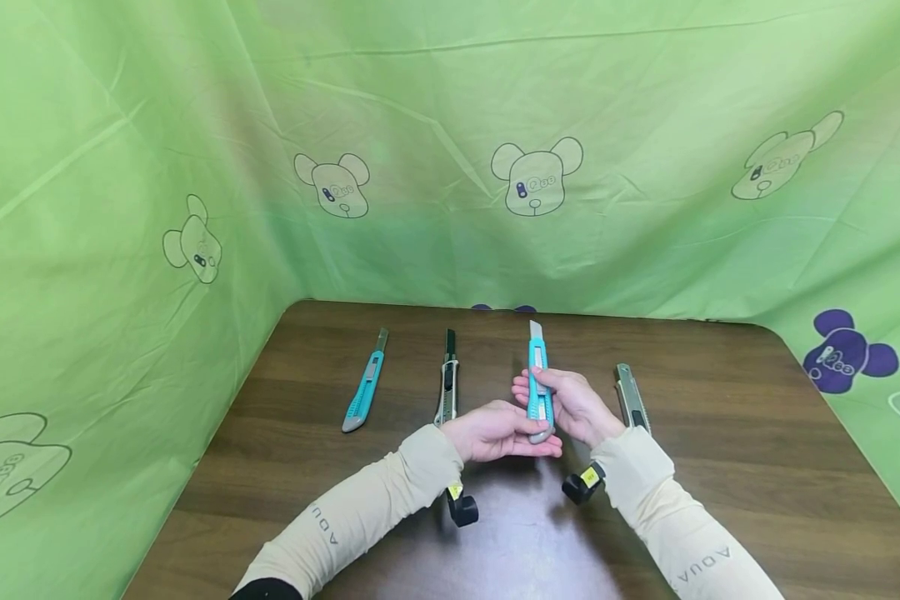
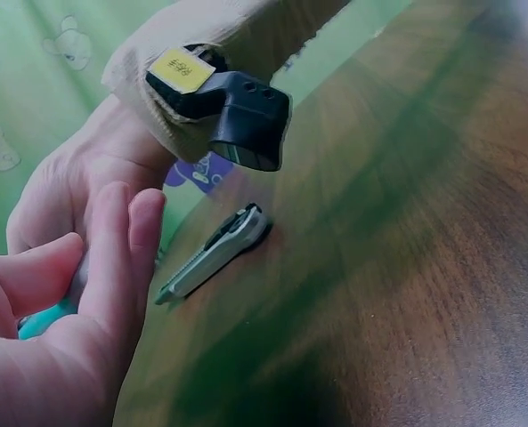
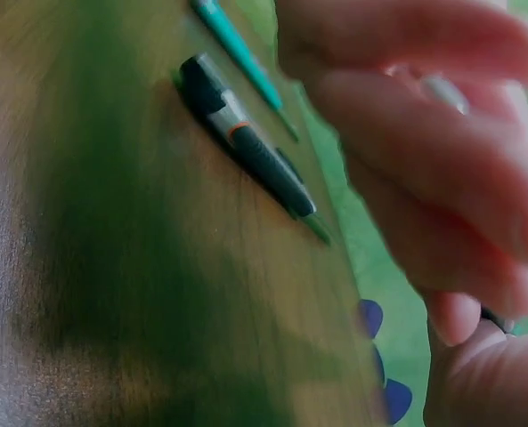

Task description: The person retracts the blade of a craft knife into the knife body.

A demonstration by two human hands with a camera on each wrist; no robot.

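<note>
Both hands hold one turquoise box cutter (image 1: 538, 354) upright above the table, its pale grey blade end pointing away from me. My left hand (image 1: 487, 430) pinches the grey butt end between thumb and fingers. Higher up the handle, my right hand (image 1: 579, 408) grips the cutter, thumb across its front near the slider and fingers behind. In the left wrist view, fingers hide most of the turquoise handle (image 2: 45, 320). The right wrist view shows blurred fingers (image 3: 442, 160) covering nearly all of the cutter.
On the brown wooden table (image 1: 292, 467) lie a slim turquoise cutter (image 1: 363, 392) at left, a grey-and-black cutter (image 1: 448, 387) beyond my left wrist, and a silver-grey cutter (image 1: 631, 396) by my right wrist. Green cloth (image 1: 435, 100) hangs behind and at both sides.
</note>
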